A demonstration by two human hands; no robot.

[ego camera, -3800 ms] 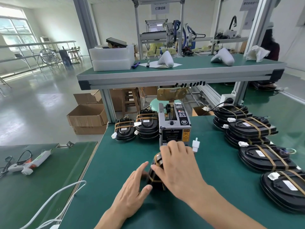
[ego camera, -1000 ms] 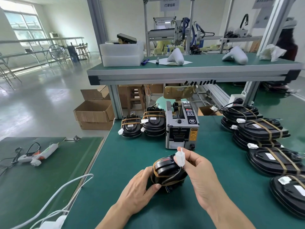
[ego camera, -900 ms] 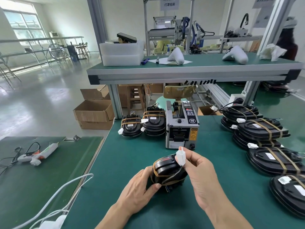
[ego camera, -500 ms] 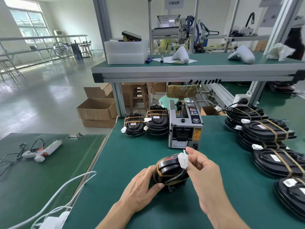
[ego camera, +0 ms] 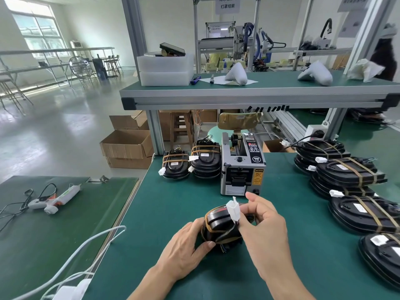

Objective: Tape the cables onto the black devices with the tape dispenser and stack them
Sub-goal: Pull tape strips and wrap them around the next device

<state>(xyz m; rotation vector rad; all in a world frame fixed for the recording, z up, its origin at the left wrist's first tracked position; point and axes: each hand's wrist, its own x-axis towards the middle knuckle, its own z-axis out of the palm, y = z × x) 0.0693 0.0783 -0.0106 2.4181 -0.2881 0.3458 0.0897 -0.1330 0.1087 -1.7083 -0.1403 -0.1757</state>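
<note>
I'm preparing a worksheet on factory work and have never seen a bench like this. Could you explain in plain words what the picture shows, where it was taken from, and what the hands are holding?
The picture comes from a camera worn on a worker's head, looking down at a green workbench. The left hand grips a black device wrapped with brown tape. The right hand pinches the white plug on its cable. The grey box behind is the tape dispenser. Left of it stand two small stacks of taped devices; more devices lie at the right.
</note>
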